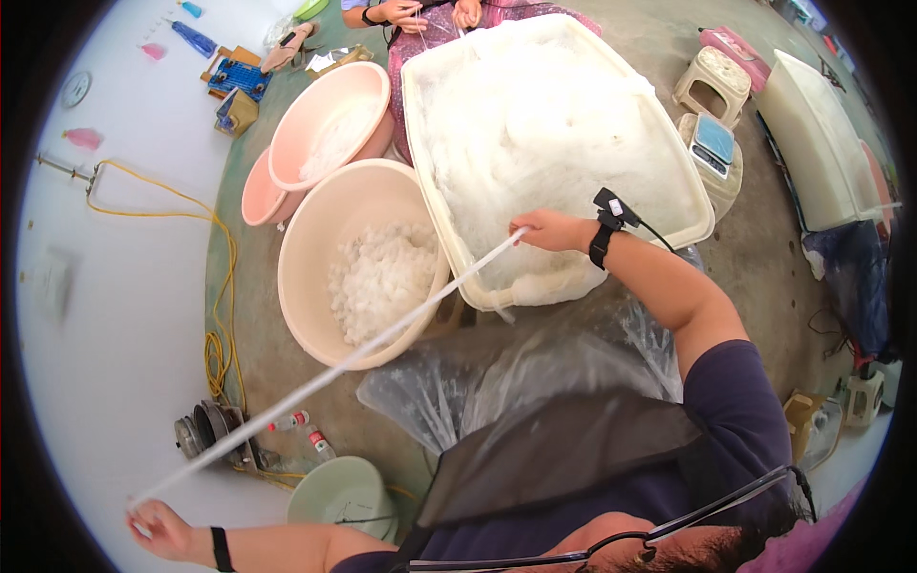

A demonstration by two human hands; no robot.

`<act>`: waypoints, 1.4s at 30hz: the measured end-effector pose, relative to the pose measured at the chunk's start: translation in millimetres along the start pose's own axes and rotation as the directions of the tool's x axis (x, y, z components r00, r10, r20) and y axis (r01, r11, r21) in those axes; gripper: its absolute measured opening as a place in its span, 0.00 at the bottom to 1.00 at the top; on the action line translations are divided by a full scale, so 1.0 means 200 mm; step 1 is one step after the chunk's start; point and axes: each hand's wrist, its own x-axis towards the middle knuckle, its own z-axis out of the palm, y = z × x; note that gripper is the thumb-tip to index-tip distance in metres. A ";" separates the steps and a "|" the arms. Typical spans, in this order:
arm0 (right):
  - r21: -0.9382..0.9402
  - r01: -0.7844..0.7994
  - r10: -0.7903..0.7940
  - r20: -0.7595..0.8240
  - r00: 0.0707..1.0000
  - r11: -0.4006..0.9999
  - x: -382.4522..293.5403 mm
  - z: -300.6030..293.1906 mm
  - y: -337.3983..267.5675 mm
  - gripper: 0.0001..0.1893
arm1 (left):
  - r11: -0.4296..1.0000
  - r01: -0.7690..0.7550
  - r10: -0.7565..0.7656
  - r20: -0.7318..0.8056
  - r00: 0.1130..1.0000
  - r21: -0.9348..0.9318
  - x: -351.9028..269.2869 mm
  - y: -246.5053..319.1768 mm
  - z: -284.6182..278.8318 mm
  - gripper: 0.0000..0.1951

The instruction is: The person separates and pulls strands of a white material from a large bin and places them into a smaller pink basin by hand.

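A long white strand of fibre is stretched taut between my two hands, running diagonally across the view. My left hand, far out at the lower left, pinches one end. The other end is in the fingers of my right hand, above the near part of a large cream plastic tub. That tub holds white, wet-looking fluffy fibre. Under the strand stands a round cream basin with small white tufts inside. Clear plastic sheeting lies over my lap.
Two pink basins stand beyond the round one. A co-worker's hands are at the tub's far side. Stools and a scale stand right; a green bucket, bottles and yellow hose lie left.
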 end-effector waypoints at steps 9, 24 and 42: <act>-0.748 0.505 -0.895 -0.282 0.346 0.431 0.12 -0.76 -1.19 0.11 | 0.915 0.336 -0.369 -0.126 0.921 -0.224 -0.49 -0.66 -0.34 0.07; -0.397 0.287 -0.355 -0.111 0.928 0.872 -0.28 -0.07 -0.50 0.07 | 0.353 0.821 -0.931 0.257 0.260 0.449 -1.39 -2.14 0.58 0.48; -0.295 0.264 -0.315 -0.141 0.939 0.918 -0.39 0.33 -0.50 0.13 | 0.497 0.864 -0.865 0.119 0.487 0.077 -1.51 -2.32 0.46 0.10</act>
